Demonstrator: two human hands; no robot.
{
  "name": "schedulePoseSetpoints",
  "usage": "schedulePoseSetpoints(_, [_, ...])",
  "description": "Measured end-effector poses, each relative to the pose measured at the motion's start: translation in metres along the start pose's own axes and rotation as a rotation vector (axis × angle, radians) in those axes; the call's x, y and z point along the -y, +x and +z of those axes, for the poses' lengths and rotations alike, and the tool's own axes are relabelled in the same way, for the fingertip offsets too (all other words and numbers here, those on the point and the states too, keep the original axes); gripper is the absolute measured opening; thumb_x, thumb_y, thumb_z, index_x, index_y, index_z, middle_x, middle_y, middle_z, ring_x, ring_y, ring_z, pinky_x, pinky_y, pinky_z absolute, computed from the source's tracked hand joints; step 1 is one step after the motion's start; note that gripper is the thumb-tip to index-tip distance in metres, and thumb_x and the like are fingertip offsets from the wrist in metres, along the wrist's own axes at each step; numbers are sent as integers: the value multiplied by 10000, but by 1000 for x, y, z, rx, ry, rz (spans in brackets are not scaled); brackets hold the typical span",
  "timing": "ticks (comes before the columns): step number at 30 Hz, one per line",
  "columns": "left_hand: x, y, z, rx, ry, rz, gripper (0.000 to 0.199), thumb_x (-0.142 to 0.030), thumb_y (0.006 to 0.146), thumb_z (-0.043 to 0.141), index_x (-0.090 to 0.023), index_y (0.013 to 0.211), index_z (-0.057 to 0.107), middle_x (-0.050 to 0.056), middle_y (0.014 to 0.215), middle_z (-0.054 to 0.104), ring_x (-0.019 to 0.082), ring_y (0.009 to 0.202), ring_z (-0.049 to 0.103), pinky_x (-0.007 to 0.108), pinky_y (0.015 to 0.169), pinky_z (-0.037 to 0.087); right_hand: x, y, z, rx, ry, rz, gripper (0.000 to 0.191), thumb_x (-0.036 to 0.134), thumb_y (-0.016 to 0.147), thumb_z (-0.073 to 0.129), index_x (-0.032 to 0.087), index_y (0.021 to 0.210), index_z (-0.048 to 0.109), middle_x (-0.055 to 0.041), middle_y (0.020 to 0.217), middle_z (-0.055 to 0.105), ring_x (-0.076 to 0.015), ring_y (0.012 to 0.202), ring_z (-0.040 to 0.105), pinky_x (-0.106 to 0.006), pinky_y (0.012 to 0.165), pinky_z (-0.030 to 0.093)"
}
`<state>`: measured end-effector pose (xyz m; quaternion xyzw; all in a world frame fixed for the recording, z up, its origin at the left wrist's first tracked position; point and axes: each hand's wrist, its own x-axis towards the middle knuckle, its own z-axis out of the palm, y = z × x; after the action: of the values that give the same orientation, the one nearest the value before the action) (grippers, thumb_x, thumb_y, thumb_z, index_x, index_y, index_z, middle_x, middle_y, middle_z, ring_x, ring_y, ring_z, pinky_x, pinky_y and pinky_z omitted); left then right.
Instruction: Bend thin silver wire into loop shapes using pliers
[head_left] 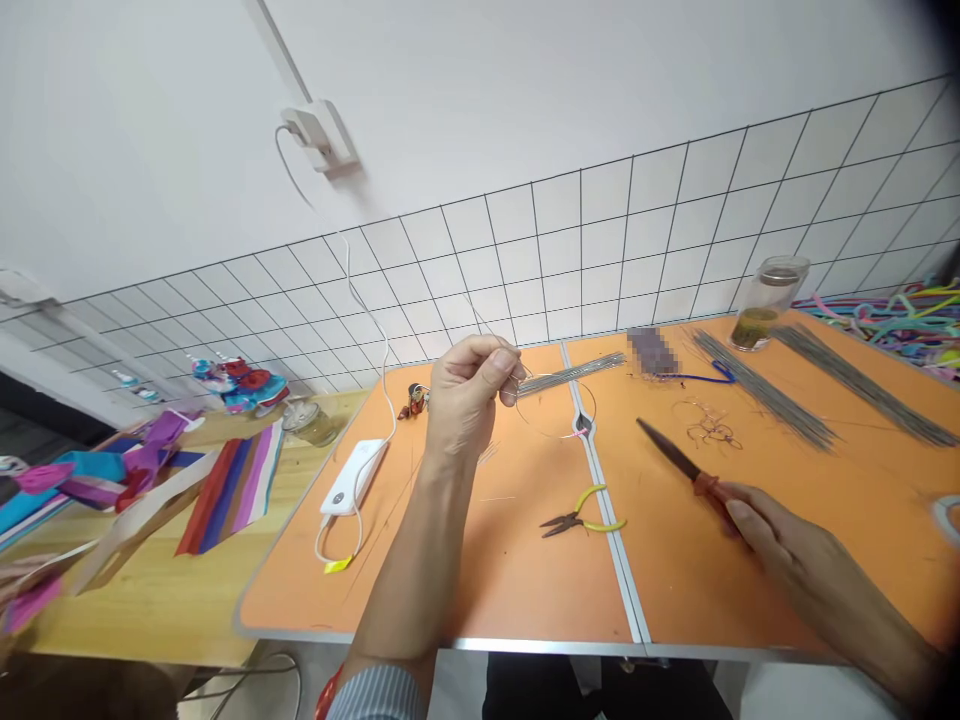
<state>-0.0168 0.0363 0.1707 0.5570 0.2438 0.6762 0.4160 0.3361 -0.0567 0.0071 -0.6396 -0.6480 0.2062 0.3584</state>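
My left hand is raised over the orange table, thumb and fingers pinched on a thin metal wire bent into a round loop. The loop hangs out to the right of the fingertips, and a straight end of wire sticks up behind them. In my right hand, low over the table's right half, are red-handled long-nose pliers. Their dark tapered jaws point up and left, apart from the loop. Yellow-handled pliers lie on the table between my hands, handles spread.
Bundles of straight wires lie at the back right, near a lidded glass jar. Tangled wire bits are nearer. A white power bank with a cable lies left. Coloured ribbons cover part of the wooden table. A wire grid stands behind.
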Motion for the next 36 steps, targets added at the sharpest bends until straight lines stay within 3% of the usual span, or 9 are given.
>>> schedulePoseSetpoints(4, [1, 1, 0, -3, -40, 8, 315, -432, 801, 957, -185, 792, 761, -3, 685, 711, 53, 464, 564, 182, 459, 439, 28, 18, 0, 260, 567, 306, 463, 675, 961, 649, 246, 1106, 743, -38, 722, 628, -241, 583, 619, -378, 495, 530])
schedulePoseSetpoints(6, [0, 2, 0, -21, -41, 9, 314, -430, 801, 956, -186, 795, 759, -3, 688, 711, 55, 471, 567, 184, 459, 435, 47, 30, 4, 333, 611, 247, 469, 674, 1010, 595, 234, 1038, 755, -48, 743, 647, -223, 599, 603, -371, 529, 523])
schedulePoseSetpoints(8, [-1, 2, 0, -53, -25, 3, 341, -448, 786, 961, -186, 788, 744, -8, 684, 706, 55, 466, 554, 189, 456, 431, 67, 43, 9, 341, 454, 115, 494, 647, 1029, 562, 227, 854, 752, -119, 927, 759, -237, 686, 669, -382, 584, 553])
schedulePoseSetpoints(10, [-2, 2, 0, -92, -19, 6, 368, -467, 771, 966, -187, 789, 727, -14, 680, 698, 54, 464, 537, 195, 460, 433, 86, 57, 17, 268, 237, -73, 438, 557, 1055, 533, 249, 889, 796, -116, 1130, 807, -264, 815, 727, -391, 662, 578])
schedulePoseSetpoints(14, [-3, 1, 2, -166, -48, 40, 363, -457, 780, 956, -191, 825, 713, -22, 709, 697, 45, 477, 522, 191, 477, 432, 117, 84, 42, -39, -114, -422, 311, 311, 1068, 507, 292, 1133, 811, -67, 954, 809, -285, 878, 739, -367, 658, 530])
schedulePoseSetpoints(17, [-4, 1, 1, -223, -58, 61, 359, -451, 780, 949, -193, 827, 704, -27, 731, 690, 40, 482, 514, 192, 478, 418, 132, 103, 61, -249, -227, -675, 424, 104, 1005, 504, 222, 1337, 741, -96, 1015, 826, -293, 936, 726, -395, 748, 542])
schedulePoseSetpoints(20, [-5, 1, 0, -291, -68, 76, 347, -443, 771, 948, -195, 835, 714, -22, 753, 700, 40, 491, 516, 196, 480, 409, 144, 117, 72, -400, -259, -849, 456, 74, 1032, 508, 162, 1456, 652, -119, 1124, 829, -302, 1027, 718, -425, 872, 546])
schedulePoseSetpoints(27, [-3, 4, -3, -378, -80, 75, 302, -411, 789, 929, -198, 853, 726, -14, 792, 728, 39, 495, 517, 213, 510, 429, 156, 126, 76, -446, -272, -934, 432, 96, 1059, 530, 153, 1482, 598, -116, 1110, 827, -281, 958, 715, -414, 848, 512])
schedulePoseSetpoints(36, [0, 2, -2, -375, -129, 103, 257, -363, 809, 939, -190, 854, 754, -8, 793, 748, 30, 496, 549, 186, 514, 430, 155, 123, 77, -512, -327, -944, 496, 86, 1058, 556, 159, 1548, 531, -108, 1082, 807, -268, 923, 703, -400, 840, 505])
